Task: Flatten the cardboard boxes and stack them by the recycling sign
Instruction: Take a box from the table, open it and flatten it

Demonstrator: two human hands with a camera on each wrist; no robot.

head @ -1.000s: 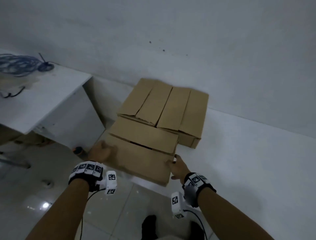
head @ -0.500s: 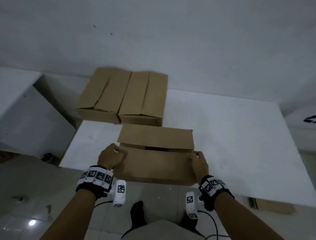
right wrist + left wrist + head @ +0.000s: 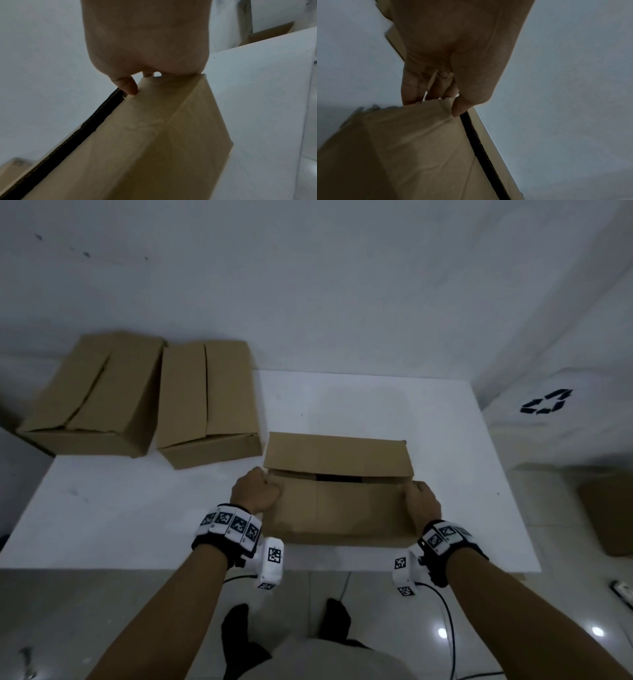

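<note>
You hold a still-assembled cardboard box [image 3: 337, 501] at the near edge of the white bench [image 3: 137, 508], left hand [image 3: 254, 492] and right hand [image 3: 423, 502] fingers curled round opposite top corners, seemingly ready to flatten it

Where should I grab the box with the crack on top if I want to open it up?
Take the near top flap by its two far corners, coming from your side. That flap's edge sits along the dark gap, so fingers can probably hook under it there. The left hand and right hand already hold those corners on the front box.
</note>
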